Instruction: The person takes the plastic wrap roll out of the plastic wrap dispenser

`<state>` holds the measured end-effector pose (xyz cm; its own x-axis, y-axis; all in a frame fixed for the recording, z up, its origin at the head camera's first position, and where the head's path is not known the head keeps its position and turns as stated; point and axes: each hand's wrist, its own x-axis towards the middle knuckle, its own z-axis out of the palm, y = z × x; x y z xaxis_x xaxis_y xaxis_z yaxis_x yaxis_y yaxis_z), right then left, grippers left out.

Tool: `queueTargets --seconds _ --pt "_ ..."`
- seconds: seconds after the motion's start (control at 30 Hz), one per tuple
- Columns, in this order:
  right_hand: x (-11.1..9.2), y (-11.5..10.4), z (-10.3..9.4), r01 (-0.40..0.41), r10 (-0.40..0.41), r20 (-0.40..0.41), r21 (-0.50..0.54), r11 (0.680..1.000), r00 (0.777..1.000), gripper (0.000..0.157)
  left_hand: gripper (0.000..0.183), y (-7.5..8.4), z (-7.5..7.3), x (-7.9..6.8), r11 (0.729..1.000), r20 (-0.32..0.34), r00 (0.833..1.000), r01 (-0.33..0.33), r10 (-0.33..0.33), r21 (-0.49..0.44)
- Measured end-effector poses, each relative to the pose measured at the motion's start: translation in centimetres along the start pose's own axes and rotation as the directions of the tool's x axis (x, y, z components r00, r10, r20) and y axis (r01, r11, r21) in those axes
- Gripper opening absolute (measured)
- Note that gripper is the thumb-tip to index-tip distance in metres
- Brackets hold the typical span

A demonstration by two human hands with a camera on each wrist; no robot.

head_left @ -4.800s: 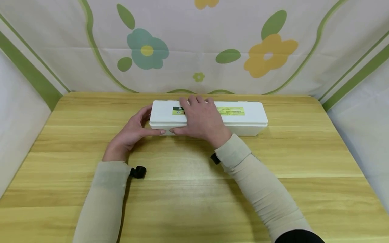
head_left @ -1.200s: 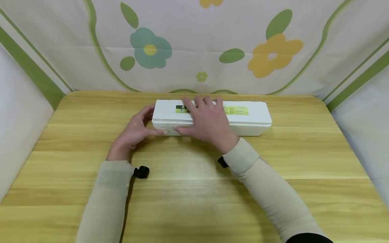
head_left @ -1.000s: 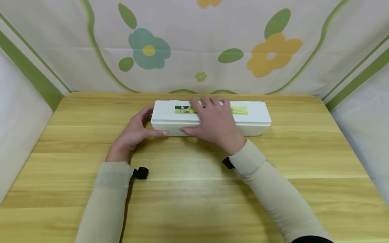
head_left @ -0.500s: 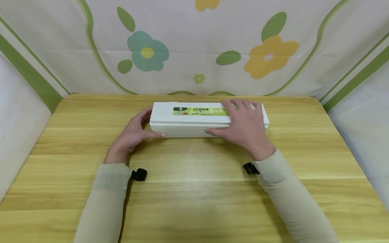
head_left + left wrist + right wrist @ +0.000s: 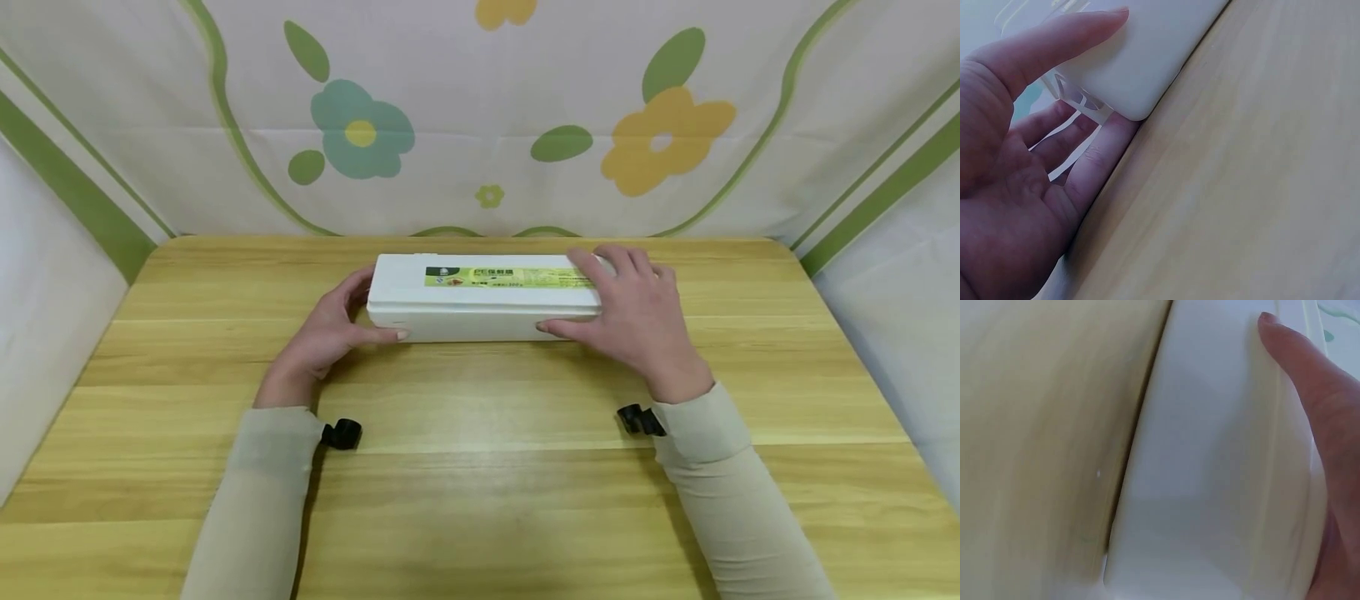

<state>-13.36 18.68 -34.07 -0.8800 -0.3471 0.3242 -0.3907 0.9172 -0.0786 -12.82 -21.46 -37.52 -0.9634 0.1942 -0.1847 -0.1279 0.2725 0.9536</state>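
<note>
A long white plastic wrap box (image 5: 465,326) with a green and yellow label (image 5: 495,277) lies lengthwise near the back of the table, its lid down. My left hand (image 5: 322,333) grips its left end, thumb along the front wall and the other fingers round the end. In the left wrist view those fingers (image 5: 1094,156) reach low by the table beside an opening in the box's end. Over the right end, my right hand (image 5: 641,312) spans the lid, thumb on the front and fingers toward the back edge. The right wrist view shows that thumb (image 5: 1310,369) against the white wall.
The wooden table (image 5: 465,500) runs out in front of the box and to both sides. Close behind it hangs a flowered white cloth (image 5: 450,183). A small black mount sits at each wrist.
My right hand has slid rightward along the box from its middle to the right end, uncovering the label. The left hand keeps its hold at the left end, and the box stays in place.
</note>
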Motion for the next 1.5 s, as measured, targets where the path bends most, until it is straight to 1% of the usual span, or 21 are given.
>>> queueTargets --seconds 0.1,0.43,0.57,0.67,0.73,0.93,1.1,1.3,1.5 --pt "0.0 0.1 0.0 0.015 -0.015 -0.012 0.001 1.0 1.0 0.1 0.106 -0.1 0.1 0.0 1.0 -0.002 1.0 -0.005 0.005 0.001" --pt "0.1 0.2 -0.2 0.025 -0.025 0.023 0.013 1.0 0.999 0.1 0.104 -0.1 0.1 0.0 1.0 -0.003 1.0 -0.016 0.016 -0.006" --pt "0.1 0.5 -0.5 0.02 -0.022 0.081 0.029 0.999 0.996 0.097 0.104 -0.1 0.1 0.1 1.0 0.0 1.0 -0.011 0.011 -0.005" --pt "0.2 0.8 -0.8 0.016 -0.024 0.136 0.061 0.998 0.99 0.095 0.104 -0.1 0.1 0.0 1.0 0.004 1.0 -0.011 0.011 -0.005" --pt "0.1 1.1 -1.1 0.025 -0.038 0.154 0.089 0.996 0.987 0.095 0.105 -0.1 0.1 0.0 1.0 0.005 1.0 -0.013 0.013 -0.01" --pt "0.0 1.6 -1.3 0.06 -0.085 0.158 0.157 0.986 0.984 0.095 0.106 -0.1 0.1 0.1 1.0 0.006 1.0 -0.008 0.008 -0.018" --pt "0.0 1.7 -1.4 0.05 -0.08 0.159 0.185 0.981 0.984 0.092 0.105 0.0 0.1 0.2 1.0 0.013 1.0 -0.007 0.007 -0.019" --pt "0.0 1.6 -1.4 0.046 -0.082 0.161 0.214 0.976 0.983 0.088 0.103 0.0 0.1 0.2 1.0 0.003 1.0 -0.016 0.016 -0.015" --pt "0.1 1.4 -1.5 0.046 -0.078 0.142 0.215 0.975 0.987 0.083 0.102 0.0 0.2 0.1 1.0 0.007 1.0 -0.024 0.024 -0.017"
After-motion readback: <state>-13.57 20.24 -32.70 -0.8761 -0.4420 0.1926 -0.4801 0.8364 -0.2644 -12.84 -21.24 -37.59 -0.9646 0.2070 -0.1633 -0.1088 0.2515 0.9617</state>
